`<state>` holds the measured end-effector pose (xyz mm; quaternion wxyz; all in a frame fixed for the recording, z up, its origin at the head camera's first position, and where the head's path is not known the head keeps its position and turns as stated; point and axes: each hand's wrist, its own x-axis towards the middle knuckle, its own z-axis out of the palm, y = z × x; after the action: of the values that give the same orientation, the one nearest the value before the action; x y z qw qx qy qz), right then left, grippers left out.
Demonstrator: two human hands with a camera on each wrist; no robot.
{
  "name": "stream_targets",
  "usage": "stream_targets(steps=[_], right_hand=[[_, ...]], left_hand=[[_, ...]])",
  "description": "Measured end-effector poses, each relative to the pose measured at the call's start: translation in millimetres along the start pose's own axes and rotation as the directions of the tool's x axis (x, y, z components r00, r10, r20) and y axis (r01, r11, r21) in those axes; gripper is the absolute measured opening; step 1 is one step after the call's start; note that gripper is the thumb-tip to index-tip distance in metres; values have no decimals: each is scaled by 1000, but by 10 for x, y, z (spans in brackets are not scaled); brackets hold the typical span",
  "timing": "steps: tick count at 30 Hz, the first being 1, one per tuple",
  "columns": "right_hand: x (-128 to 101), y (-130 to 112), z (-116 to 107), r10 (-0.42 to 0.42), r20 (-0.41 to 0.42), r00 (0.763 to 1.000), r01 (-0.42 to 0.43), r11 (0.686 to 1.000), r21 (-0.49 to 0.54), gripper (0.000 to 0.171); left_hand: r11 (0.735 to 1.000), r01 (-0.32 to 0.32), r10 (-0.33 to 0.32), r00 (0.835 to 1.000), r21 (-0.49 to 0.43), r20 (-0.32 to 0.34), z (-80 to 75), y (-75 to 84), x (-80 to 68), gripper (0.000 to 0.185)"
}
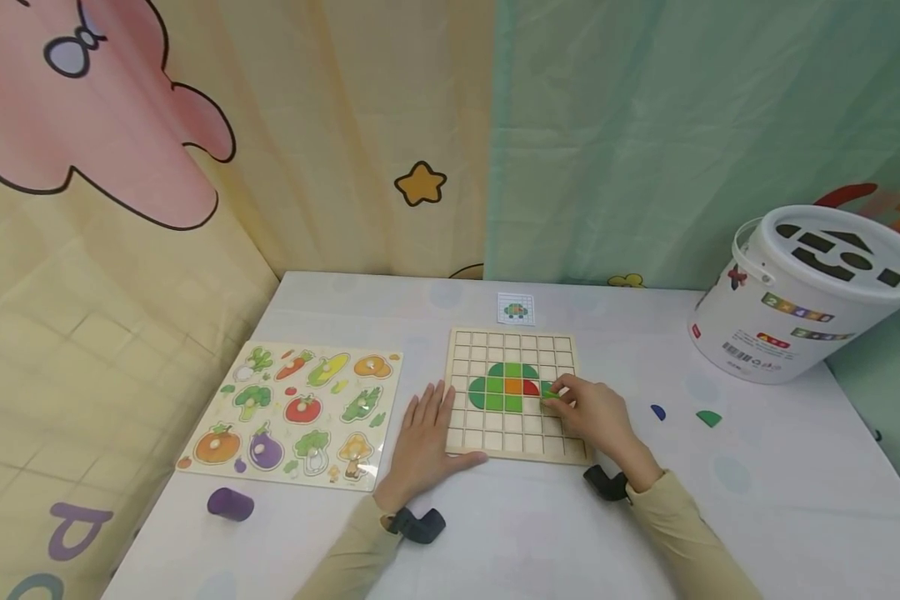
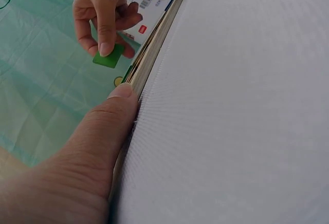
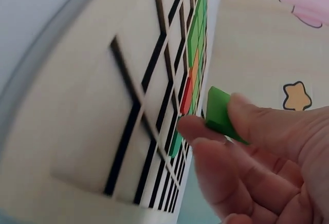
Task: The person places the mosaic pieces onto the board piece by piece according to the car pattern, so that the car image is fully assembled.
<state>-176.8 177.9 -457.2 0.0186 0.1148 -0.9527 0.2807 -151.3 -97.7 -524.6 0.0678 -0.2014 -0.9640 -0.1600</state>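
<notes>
Left hand (image 1: 422,442) spread along the board's (image 1: 474,423) left edge, right hand (image 1: 600,418) pinching a green tile (image 3: 218,110) that could totally snag if tilted.

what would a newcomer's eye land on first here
Probably the big white bucket at the far right of the table. Then the green, orange and red pieces on the wooden grid board at centre, where the right hand pinches a green piece, and the vegetable puzzle to the board's left.

You pinch a bright green square tile (image 3: 220,112) in your right hand (image 1: 598,417), tilted above the flat wooden grid board (image 1: 497,442) bearing green, orange and red pieces (image 1: 513,386).
</notes>
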Motion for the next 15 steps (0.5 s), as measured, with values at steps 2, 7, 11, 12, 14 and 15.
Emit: stream_targets(steps=[2,7,11,12,14,15], right_hand=[[28,-27,23,-19,11,1000,19,1000,-11,15],[74,-86,88,-55,28,998,55,998,-27,9],[103,-128,124,-38,44,998,40,998,-38,8],[108,-131,131,-35,44,998,36,999,-41,8],[118,-134,142,-31,43,999,33,998,-49,9],[122,-133,144,-30,42,999,32,998,-52,9]], left_hand=[[1000,0,0,1000,0,-1,0,-1,3,110],[1000,3,-3,1000,1,6,-2,-1,5,111],[1000,1,-1,1000,2,1,-7,3,5,110],[1000,-1,1,1000,1,-2,-9,3,4,110],[1000,0,0,1000,1,0,-10,3,3,110],[1000,-2,2,1000,1,-3,-10,3,3,110]])
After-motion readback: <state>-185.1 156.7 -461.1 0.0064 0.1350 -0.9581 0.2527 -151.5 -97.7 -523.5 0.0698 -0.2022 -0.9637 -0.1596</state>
